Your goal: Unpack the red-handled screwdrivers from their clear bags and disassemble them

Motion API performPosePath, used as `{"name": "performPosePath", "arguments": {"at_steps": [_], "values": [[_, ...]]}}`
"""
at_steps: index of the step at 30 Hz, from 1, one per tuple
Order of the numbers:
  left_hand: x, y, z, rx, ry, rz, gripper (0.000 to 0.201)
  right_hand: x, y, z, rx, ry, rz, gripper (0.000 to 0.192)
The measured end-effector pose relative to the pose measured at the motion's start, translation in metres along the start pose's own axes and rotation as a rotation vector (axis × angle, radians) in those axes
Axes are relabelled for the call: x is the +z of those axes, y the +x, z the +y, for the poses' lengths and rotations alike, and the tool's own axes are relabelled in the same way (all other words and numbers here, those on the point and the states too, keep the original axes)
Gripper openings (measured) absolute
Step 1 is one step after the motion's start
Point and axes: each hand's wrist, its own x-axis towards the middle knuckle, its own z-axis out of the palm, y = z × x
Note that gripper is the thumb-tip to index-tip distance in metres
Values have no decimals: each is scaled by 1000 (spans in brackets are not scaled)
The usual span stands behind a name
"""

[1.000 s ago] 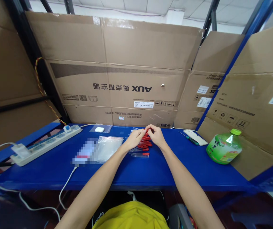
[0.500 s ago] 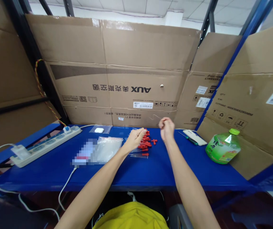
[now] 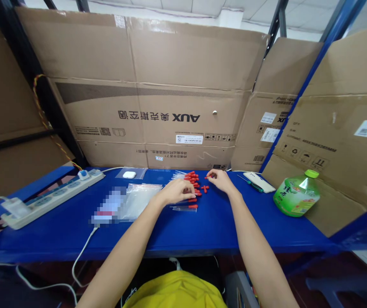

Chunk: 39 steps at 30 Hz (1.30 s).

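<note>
A pile of thin clear tubes with red caps lies on the blue shelf. My left hand rests knuckles up on the pile's near side, fingers curled down over the tubes; what it grips is hidden. To the right of the pile, my right hand is low on the shelf, with its fingertips pinched on a small red cap. A few loose red caps lie between the hands. One capped tube lies apart, just in front of my left hand.
Clear plastic bags and a blurred flat item lie to the left, with a white earbud case behind them. A power strip is far left. A white device, a screwdriver and a green bottle are on the right. Cardboard boxes wall the back.
My hands were joined over the pile, then the right hand lifted up and to the right. It is now back down at the shelf beside the caps. The left hand sank onto the pile.
</note>
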Motion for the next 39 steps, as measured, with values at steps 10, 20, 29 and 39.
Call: {"name": "performPosePath", "arguments": {"at_steps": [10,20,29,39], "values": [[8,0,-9,-71,-36,-113,15,4,-8,2,100,-68,-206,14],[7,-1,-6,-79,-17,-107,10,-8,-9,-21,50,-94,-95,28],[8,-4,-20,-110,26,-68,9,-7,-29,-75,88,194,-831,24],[-2,-7,-8,-97,4,-89,33,-6,-31,-79,111,215,-864,18]]}}
